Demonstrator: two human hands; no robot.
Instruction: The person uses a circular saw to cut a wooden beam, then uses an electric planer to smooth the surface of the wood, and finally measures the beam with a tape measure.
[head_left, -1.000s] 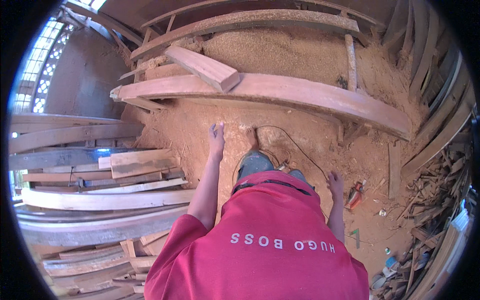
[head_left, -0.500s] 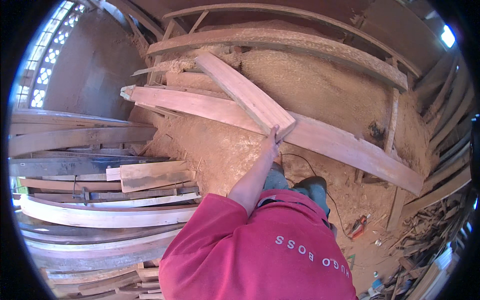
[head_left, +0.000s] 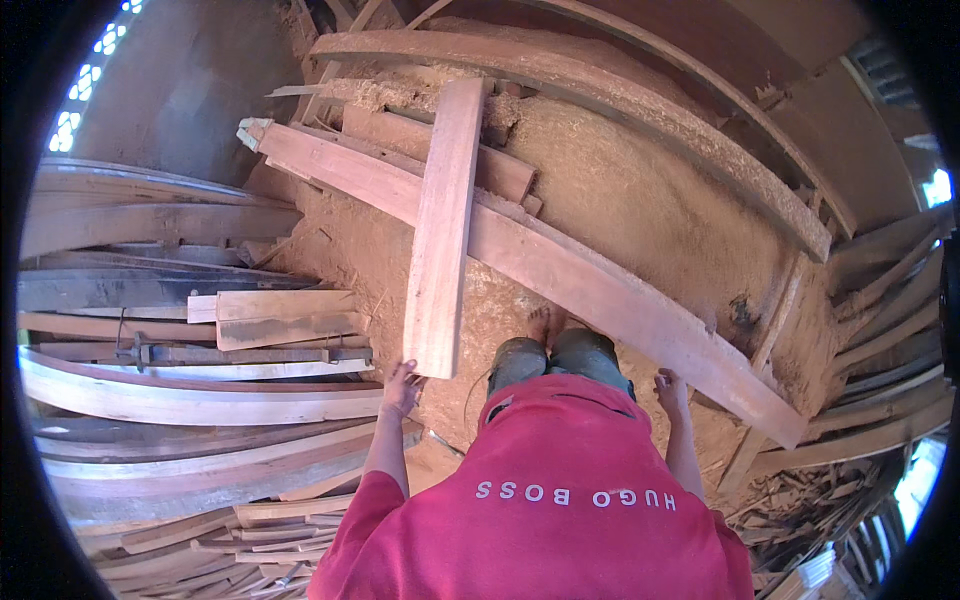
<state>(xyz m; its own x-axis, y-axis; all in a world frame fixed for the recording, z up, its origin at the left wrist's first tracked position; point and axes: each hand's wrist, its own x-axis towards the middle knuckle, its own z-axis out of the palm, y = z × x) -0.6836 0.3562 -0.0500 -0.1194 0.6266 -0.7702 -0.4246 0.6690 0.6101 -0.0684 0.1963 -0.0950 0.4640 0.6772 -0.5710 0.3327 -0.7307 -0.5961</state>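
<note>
A thick wooden plank (head_left: 440,240) lies across a long pale beam (head_left: 560,275), its near end reaching out toward me. My left hand (head_left: 402,388) is closed on the near left corner of that plank, fingers against its end. To the right, my right hand (head_left: 672,390) hangs beside the beam's near edge with its fingers loosely apart and nothing visible in them. Between that hand and the beam there seems to be a small gap. A shorter reddish wood block (head_left: 505,172) sits behind the beam, partly covered by the plank.
Stacked boards (head_left: 200,405) fill the left side, with short offcuts (head_left: 285,318) and a metal clamp (head_left: 140,350) on them. Behind the beam runs a long raised rail (head_left: 600,85) over heaped sawdust (head_left: 620,180). Scrap wood (head_left: 830,500) is piled at the right. My bare feet (head_left: 545,322) stand near the beam.
The plank's near end has swung left and toward me, still in my left hand. My right hand has come into view on the right. My body and the view have turned.
</note>
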